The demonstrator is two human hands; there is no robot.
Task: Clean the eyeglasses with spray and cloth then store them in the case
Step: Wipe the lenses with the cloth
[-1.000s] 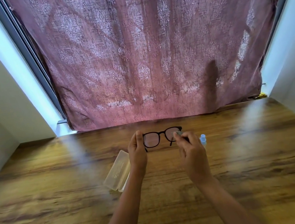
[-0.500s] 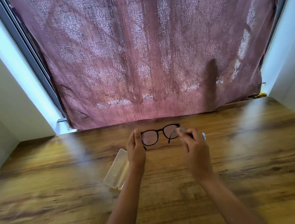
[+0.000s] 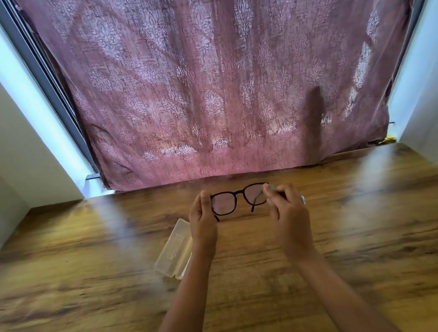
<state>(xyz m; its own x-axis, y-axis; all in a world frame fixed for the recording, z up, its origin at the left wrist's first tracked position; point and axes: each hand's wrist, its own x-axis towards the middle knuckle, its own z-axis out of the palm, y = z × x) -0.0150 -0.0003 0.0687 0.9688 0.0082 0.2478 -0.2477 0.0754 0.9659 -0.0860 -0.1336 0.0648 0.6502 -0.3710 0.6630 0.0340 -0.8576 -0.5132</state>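
While the clear case (image 3: pixel 174 249) lies closed on the wooden table (image 3: pixel 91 310) just below and left of the left wrist, the left hand (image 3: pixel 202 220) pinches the left end of the black eyeglasses (image 3: pixel 238 199), held above the table. To its right, the right hand (image 3: pixel 289 212) presses a small pale cloth (image 3: pixel 271 187) against the right lens, fingers closed on it. A bit of the spray bottle (image 3: pixel 303 199) peeks out beyond that hand.

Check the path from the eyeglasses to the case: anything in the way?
No loose object lies between them. The eyeglasses are held above the wooden table by both hands; the translucent case lies closed beside the left hand's wrist. Its shut lid is the only barrier. The right hand pinches a small cloth at the lens.
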